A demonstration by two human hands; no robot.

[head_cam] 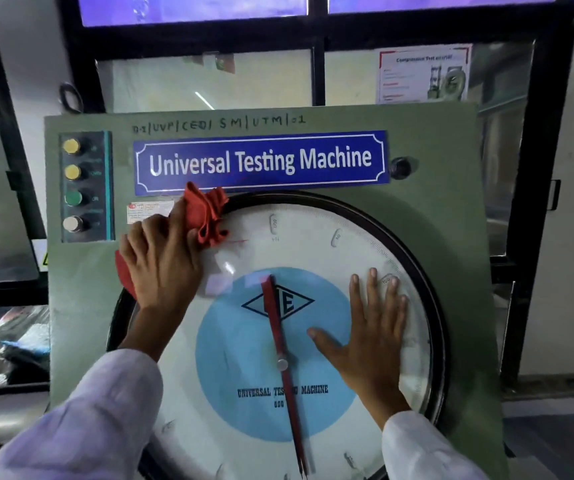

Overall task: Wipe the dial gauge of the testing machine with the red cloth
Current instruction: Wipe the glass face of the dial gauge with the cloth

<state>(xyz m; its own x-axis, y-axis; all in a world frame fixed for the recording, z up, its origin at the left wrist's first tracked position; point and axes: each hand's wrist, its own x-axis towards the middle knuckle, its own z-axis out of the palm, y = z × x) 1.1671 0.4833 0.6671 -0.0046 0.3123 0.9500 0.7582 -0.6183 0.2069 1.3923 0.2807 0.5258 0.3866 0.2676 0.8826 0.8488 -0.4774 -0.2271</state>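
Red cloth (206,216) bunched under left hand (161,261), at dial gauge (330,237) upper-left rim.

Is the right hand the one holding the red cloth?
No. The left hand grips the red cloth at the gauge's upper left; the right hand lies flat, empty.

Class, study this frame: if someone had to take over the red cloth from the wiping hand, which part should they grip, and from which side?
Grip the bunched folds of the red cloth sticking out above the left hand, coming from above and to the right. That end is free and crumpled thick at the dial gauge rim; the rest is pinned under the palm, with only a small corner showing at the wrist side.
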